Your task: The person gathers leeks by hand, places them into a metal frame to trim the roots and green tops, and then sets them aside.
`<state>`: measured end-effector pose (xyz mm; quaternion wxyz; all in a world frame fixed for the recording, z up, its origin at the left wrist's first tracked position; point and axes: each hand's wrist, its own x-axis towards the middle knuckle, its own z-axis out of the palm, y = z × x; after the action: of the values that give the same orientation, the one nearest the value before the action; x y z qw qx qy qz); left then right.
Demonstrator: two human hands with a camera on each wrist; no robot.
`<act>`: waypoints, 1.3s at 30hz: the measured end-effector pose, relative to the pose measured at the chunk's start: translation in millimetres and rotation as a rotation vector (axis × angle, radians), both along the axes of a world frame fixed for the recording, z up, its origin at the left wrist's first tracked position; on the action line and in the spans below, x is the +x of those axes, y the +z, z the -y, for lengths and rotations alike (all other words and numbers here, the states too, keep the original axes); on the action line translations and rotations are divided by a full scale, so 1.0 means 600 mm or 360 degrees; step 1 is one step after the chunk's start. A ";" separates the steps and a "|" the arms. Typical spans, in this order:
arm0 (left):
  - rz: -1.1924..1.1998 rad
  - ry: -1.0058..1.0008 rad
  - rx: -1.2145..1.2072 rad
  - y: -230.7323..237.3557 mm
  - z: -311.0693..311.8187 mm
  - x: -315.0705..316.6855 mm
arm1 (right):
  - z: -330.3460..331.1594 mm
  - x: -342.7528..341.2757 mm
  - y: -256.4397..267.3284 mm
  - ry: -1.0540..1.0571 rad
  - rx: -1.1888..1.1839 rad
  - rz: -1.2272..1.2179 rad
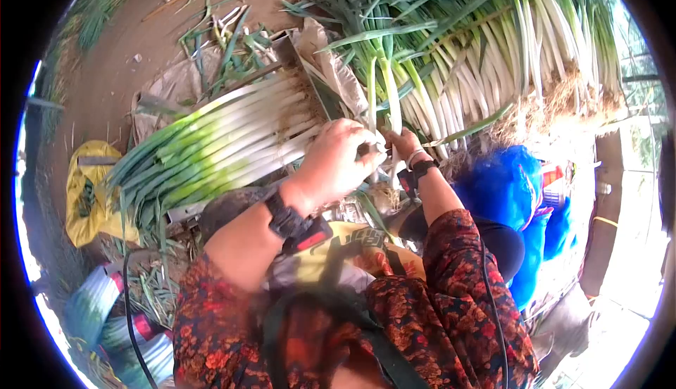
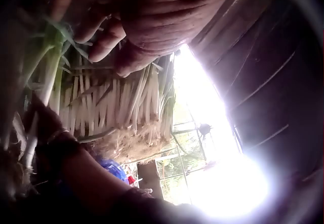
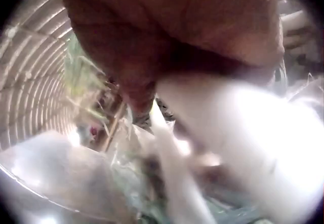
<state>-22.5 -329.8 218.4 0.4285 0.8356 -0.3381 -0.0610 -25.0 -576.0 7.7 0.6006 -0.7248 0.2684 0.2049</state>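
Observation:
My right hand (image 1: 406, 144) grips a large green onion (image 1: 394, 100) low on its white shank, roots downward. In the right wrist view the thick white shank (image 3: 243, 133) comes out from under the palm, blurred, with a thinner white stalk (image 3: 174, 168) beside it. My left hand (image 1: 338, 153) is close beside the onion, thumb and forefinger bent into a ring with their tips near the shank. The left wrist view shows its other fingers (image 2: 106, 42) loosely bent; I cannot tell whether the tips pinch a layer.
Trimmed green onions (image 1: 232, 132) lie in a row on a metal-edged rack at left. A large heap of rooted onions (image 1: 479, 58) fills the back right. Blue plastic (image 1: 503, 185) is at right, a yellow bag (image 1: 91, 195) at far left. Leaf scraps (image 1: 222, 44) litter the ground.

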 end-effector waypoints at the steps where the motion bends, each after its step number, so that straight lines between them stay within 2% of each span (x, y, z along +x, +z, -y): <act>1: -0.0034 -0.0024 0.0008 -0.002 -0.002 0.004 | -0.017 -0.001 0.020 -0.0268 0.0259 0.0013; 2: -0.0071 0.0033 0.0081 -0.022 -0.003 0.008 | -0.024 -0.005 0.044 -0.0290 0.0327 0.0229; 5: -0.0477 0.0031 -0.0039 -0.024 -0.004 0.013 | -0.067 -0.037 0.189 -0.0314 0.0594 0.0331; 6: -0.0471 0.0082 -0.0072 -0.026 -0.001 0.016 | -0.079 -0.061 0.247 -0.0199 0.0652 0.0346; 7: -0.0471 0.0139 -0.0104 -0.029 0.004 0.019 | -0.093 -0.091 0.304 -0.0155 0.0646 0.0356; 8: -0.0661 0.0127 -0.0149 -0.046 0.013 0.029 | -0.114 -0.124 0.359 -0.0170 0.0641 0.0321; 9: -0.0388 0.0031 -0.0306 -0.096 0.025 0.047 | -0.121 -0.159 0.398 -0.0119 0.0606 0.0265; 11: -0.1174 0.0045 -0.0515 -0.061 0.022 0.051 | -0.138 -0.233 0.457 -0.0065 0.0514 0.0173; 12: -0.1540 0.0127 -0.0608 -0.043 0.020 0.053 | -0.143 -0.268 0.472 -0.0065 0.0725 0.0138; 13: -0.1487 0.0378 -0.0924 -0.023 0.023 0.038 | -0.142 -0.301 0.477 0.0039 0.0682 0.0117; 14: -0.1589 0.0213 -0.1120 -0.038 0.014 0.055 | -0.148 -0.325 0.494 0.0091 0.0628 0.0103; 15: -0.1590 0.0375 -0.1446 -0.030 0.021 0.052 | -0.152 -0.345 0.502 0.0085 0.0652 0.0062; 17: -0.1635 0.0407 -0.1726 0.013 -0.001 0.037 | -0.163 -0.363 0.507 -0.0020 0.0551 0.0058; 19: -0.1532 0.0411 -0.1694 0.047 -0.043 0.034 | -0.157 -0.347 0.497 0.0190 0.0461 0.0184; 21: -0.1333 0.0546 -0.1817 0.075 -0.096 0.048 | -0.112 -0.313 0.435 0.0610 -0.0380 0.0476; 23: -0.1106 0.0553 -0.1981 0.114 -0.175 0.050 | -0.143 -0.271 0.436 0.0529 -0.0519 0.0701; 24: -0.0962 0.0592 -0.2010 0.124 -0.218 0.054 | -0.144 -0.245 0.428 0.0734 -0.1002 0.0986; 25: -0.0754 0.0562 -0.1991 0.126 -0.268 0.054 | -0.152 -0.212 0.405 0.0616 -0.0937 0.1044; 26: -0.0505 0.0549 -0.1797 0.113 -0.321 0.064 | -0.163 -0.178 0.388 0.0590 -0.0906 0.1151; 27: -0.0252 0.0554 -0.1617 0.101 -0.374 0.074 | -0.196 -0.146 0.402 0.0738 -0.1128 0.1197; 28: -0.0783 0.0606 -0.1989 0.114 -0.429 0.068 | -0.236 -0.115 0.403 0.0726 -0.1080 0.1273; 29: -0.0697 0.0828 -0.2105 0.128 -0.451 0.039 | -0.268 -0.082 0.398 0.0793 -0.0953 0.1306; 30: 0.0125 0.1129 -0.1100 0.100 -0.493 0.026 | -0.293 -0.041 0.374 0.0858 -0.1017 0.1389; 31: -0.0508 0.0878 -0.2231 0.095 -0.539 0.033 | -0.337 -0.023 0.389 0.0867 -0.0871 0.1293; 32: -0.0807 0.0832 -0.2402 0.070 -0.600 0.016 | -0.352 0.019 0.348 0.0968 -0.0978 0.1422; 33: -0.0600 0.1327 -0.2316 0.071 -0.580 -0.003 | -0.363 0.058 0.299 0.1077 -0.1081 0.1562; 34: -0.0613 0.1330 -0.2289 0.020 -0.610 -0.013 | -0.375 0.078 0.266 0.1157 -0.1081 0.1562; 35: -0.0859 0.1660 -0.2282 -0.007 -0.614 -0.023 | -0.389 0.093 0.243 0.1246 -0.1076 0.1563; 36: -0.1086 0.1532 -0.2250 -0.062 -0.639 -0.032 | -0.402 0.105 0.232 0.1558 -0.1464 0.1289; 37: -0.1312 0.1402 -0.2213 -0.132 -0.657 -0.045 | -0.403 0.105 0.199 0.1553 -0.1497 0.1298; 38: -0.0780 0.1546 -0.1165 -0.192 -0.645 -0.067 | -0.396 0.113 0.163 0.1638 -0.1626 0.1009; 39: -0.0410 0.1423 -0.0592 -0.246 -0.620 -0.095 | -0.393 0.122 0.138 0.1715 -0.1749 0.0715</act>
<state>-79.7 42.3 70.9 0.5927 0.7939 0.1036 0.0873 48.5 -340.4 90.7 0.0160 -0.9707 -0.1832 0.1545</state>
